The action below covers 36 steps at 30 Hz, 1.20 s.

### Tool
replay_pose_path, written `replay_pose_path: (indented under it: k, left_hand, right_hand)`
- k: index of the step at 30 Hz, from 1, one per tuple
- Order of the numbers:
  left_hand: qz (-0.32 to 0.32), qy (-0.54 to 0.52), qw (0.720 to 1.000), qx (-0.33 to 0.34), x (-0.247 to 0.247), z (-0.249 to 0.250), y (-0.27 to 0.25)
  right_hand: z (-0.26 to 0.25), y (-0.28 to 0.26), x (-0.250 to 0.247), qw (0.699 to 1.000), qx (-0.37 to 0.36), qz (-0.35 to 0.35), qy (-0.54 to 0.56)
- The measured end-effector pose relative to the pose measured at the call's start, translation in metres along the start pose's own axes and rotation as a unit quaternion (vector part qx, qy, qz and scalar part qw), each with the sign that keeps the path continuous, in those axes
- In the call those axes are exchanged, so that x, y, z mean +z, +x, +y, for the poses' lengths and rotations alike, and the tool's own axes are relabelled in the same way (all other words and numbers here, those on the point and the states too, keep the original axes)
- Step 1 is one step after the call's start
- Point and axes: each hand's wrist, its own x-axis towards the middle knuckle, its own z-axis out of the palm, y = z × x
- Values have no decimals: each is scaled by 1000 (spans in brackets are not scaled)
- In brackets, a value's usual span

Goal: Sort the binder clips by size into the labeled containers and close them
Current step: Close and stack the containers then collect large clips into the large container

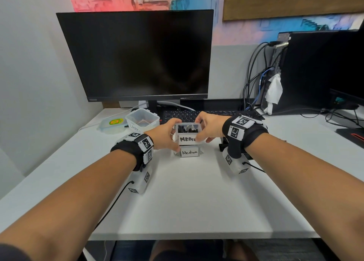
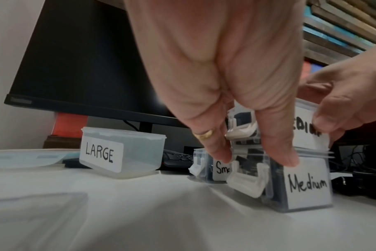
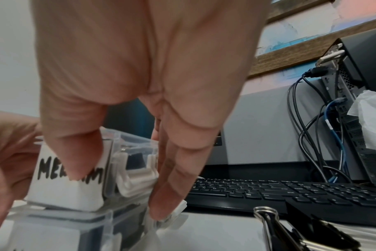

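Two small clear boxes labelled Medium are stacked mid-table. The upper Medium box (image 1: 188, 133) (image 2: 307, 129) (image 3: 71, 185) shows black binder clips through its top. It sits on the lidded lower Medium box (image 1: 189, 152) (image 2: 307, 185) (image 3: 75, 229). My left hand (image 1: 167, 135) (image 2: 255, 152) grips the upper box's left side, its fingertips reaching down to the lower box's lid. My right hand (image 1: 206, 131) (image 3: 120, 188) grips its right side, thumb on the label, fingers by the white side latch (image 3: 137, 180). The side latches on both boxes stick outward.
A Small box (image 2: 213, 168) stands behind the stack. A clear LARGE container (image 1: 142, 120) (image 2: 122, 152) stands back left with its lid (image 1: 113, 124) beside it. Large black binder clips (image 1: 223, 143) (image 3: 290, 229) lie right of the stack. Keyboard (image 1: 197, 115), monitor (image 1: 137, 54) and cables behind.
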Motion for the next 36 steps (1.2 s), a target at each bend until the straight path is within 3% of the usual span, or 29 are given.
replay_pose_path:
  k: [12,36]
  left_hand:
    - [6,24,1000,1,1,1,0]
    - [26,16,999,25,3,2,-5]
  right_hand:
    - [-4,2,1,999,-5,-33,2]
    - [-5,3,2,999,-10,-13,-27]
